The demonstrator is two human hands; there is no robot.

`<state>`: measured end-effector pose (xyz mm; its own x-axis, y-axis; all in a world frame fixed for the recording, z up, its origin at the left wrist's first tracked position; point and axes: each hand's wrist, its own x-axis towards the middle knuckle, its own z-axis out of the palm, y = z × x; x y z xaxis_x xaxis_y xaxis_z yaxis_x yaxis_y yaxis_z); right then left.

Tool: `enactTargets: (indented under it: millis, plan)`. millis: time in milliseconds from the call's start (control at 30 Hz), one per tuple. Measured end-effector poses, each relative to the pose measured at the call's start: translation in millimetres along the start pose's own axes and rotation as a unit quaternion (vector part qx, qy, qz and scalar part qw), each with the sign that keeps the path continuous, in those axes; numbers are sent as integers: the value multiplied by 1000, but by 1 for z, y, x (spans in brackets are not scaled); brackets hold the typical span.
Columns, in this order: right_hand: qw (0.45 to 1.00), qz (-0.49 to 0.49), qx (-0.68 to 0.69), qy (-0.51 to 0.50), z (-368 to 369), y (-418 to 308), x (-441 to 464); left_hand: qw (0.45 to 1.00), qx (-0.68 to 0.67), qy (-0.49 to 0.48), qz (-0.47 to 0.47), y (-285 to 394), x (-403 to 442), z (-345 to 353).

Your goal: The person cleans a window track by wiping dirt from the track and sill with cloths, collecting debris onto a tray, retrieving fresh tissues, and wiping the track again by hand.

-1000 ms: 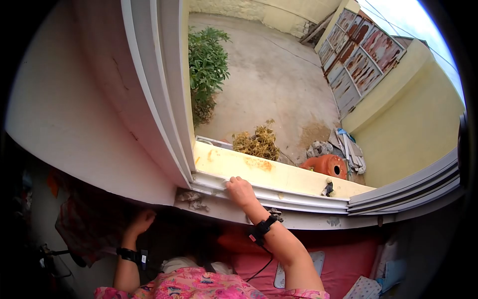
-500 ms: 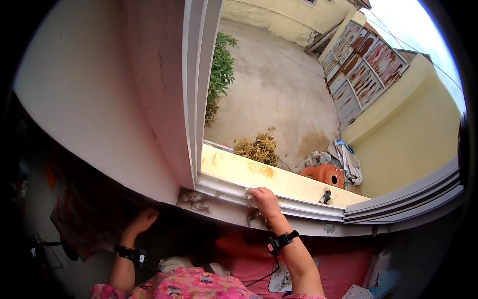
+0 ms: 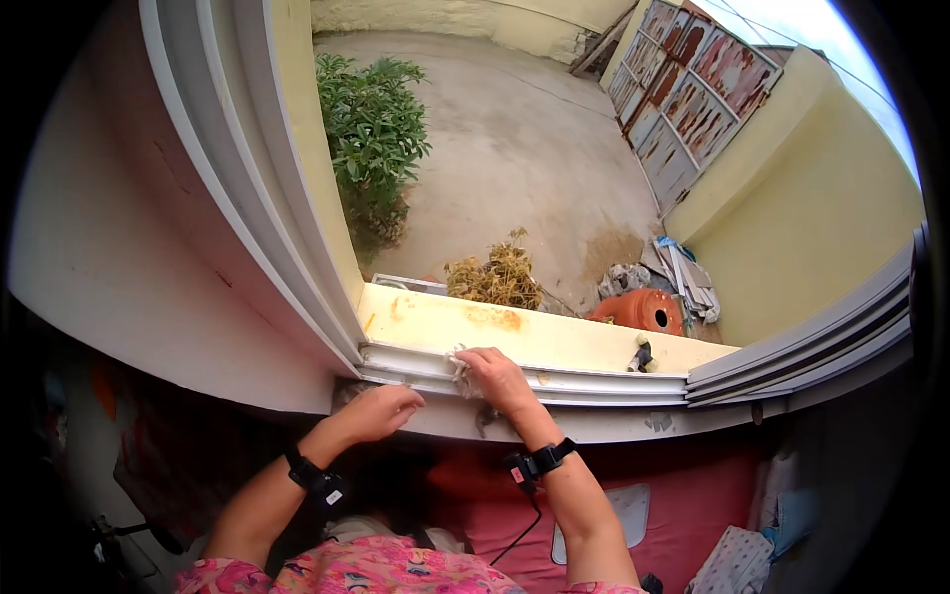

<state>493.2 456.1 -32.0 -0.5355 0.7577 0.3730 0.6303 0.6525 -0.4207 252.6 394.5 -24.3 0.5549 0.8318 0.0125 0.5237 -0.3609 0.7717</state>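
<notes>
Two bare hands work at a window sill. The right hand [image 3: 498, 379] pinches a crumpled, whitish tissue [image 3: 462, 372], soft and wrinkled, bunched against the white window track [image 3: 614, 384]. The left hand [image 3: 384, 410], fingers loosely curled, hovers just beside it over the inner sill [image 3: 594, 420]; whether it grasps anything cannot be told. Beyond both hands lies a yellow ledge [image 3: 564, 335] with rusty stains.

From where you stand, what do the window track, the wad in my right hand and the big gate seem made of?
Window track: probably coated aluminium or plastic; white, smooth, straight raised ridges.
Wad in your right hand: thin tissue or cloth, I can't tell which; pale, soft, crumpled.
Gate: metal, likely steel; peeling paint, rust-brown patches.
</notes>
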Motion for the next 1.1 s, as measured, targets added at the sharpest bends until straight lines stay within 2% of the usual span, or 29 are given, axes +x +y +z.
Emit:
enactTargets:
  millis: [33, 67, 133, 167, 267, 367, 433, 533, 600, 733, 833, 900, 933, 1000, 1033, 1100]
  plan:
    - [999, 21, -4, 28, -3, -3, -1, 1000, 4, -2, 2, 2, 11, 0]
    - [999, 23, -3, 32, -6, -6, -6, 999, 24, 35, 13, 3, 20, 1]
    - [991, 121, -14, 50, -11, -13, -20, 993, 37, 105, 39, 8, 44, 2]
    - [991, 124, -15, 54, -11, -17, -23, 993, 38, 101, 43, 13, 56, 2]
    - [987, 150, -41, 51, 4, -33, -23, 983, 29, 177, 42, 20, 85, 10]
    - [980, 180, -73, 54, 23, -24, -25, 984, 109, 121, 70, -5, 100, 28]
    - [977, 192, -72, 57, 31, -15, -29, 983, 152, 87, 51, -12, 99, 37]
    - [981, 176, -57, 61, 29, -6, -30, 979, 174, 101, 39, -14, 95, 46]
    - [982, 164, -76, 45, 24, -5, -28, 969, 185, 161, 20, -11, 90, 47]
    - [981, 140, -125, 49, 9, 3, -31, 970, 162, 180, 21, -13, 88, 47]
    - [971, 168, -166, 47, 7, 11, -40, 970, 178, 165, 1, -15, 85, 49]
    - [961, 234, -128, 78, 13, 18, -44, 970, 168, 170, -30, -11, 87, 48]
    - [953, 280, -100, 53, 12, 18, -44, 971, 167, 169, -31, -8, 87, 46]
    - [949, 305, -67, 52, 5, 17, -42, 975, 184, 103, -63, 0, 86, 40]
    - [943, 328, -35, 53, -1, 13, -40, 976, 184, 102, -64, 7, 83, 36]
    - [942, 327, -31, 71, -17, -3, -33, 974, 141, 169, -52, 19, 80, 29]
